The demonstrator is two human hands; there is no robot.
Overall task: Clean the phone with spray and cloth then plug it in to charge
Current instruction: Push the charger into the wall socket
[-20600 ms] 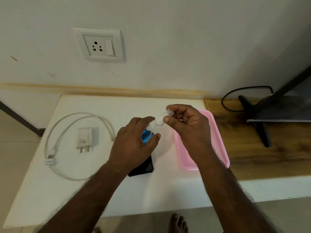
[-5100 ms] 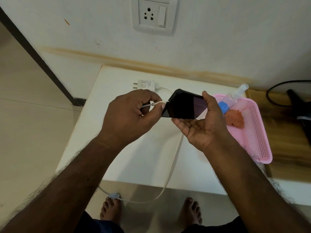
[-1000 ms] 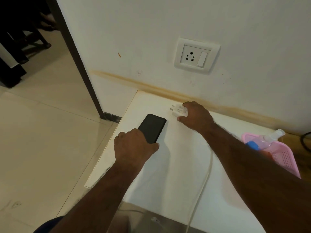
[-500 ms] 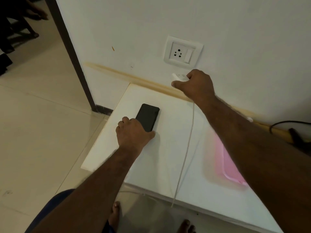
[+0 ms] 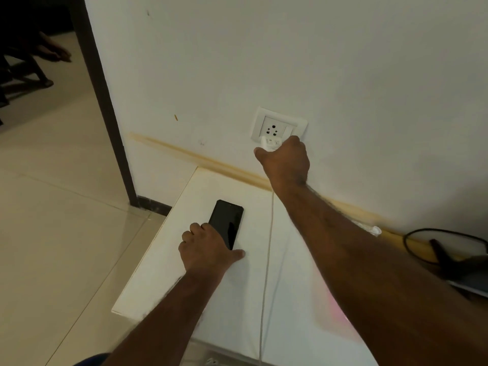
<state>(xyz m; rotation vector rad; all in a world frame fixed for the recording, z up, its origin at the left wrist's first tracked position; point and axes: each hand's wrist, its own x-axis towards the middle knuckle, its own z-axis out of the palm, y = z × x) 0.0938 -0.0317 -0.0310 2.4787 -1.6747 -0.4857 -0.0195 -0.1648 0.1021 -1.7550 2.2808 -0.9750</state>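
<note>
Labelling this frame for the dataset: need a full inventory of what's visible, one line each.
phone: 1, black, flat on the table's left part, under the left hand
charger adapter: 1, white, held just below the socket holes
cable: 1, white, runs down across the table
wall socket: 1, white, on the wall above the table
table: 1, white, against the wall
black cord: 1, black, far right by the wall
left hand: 1, rests on the phone's near end
right hand: 1, grips the adapter at the socket
</note>
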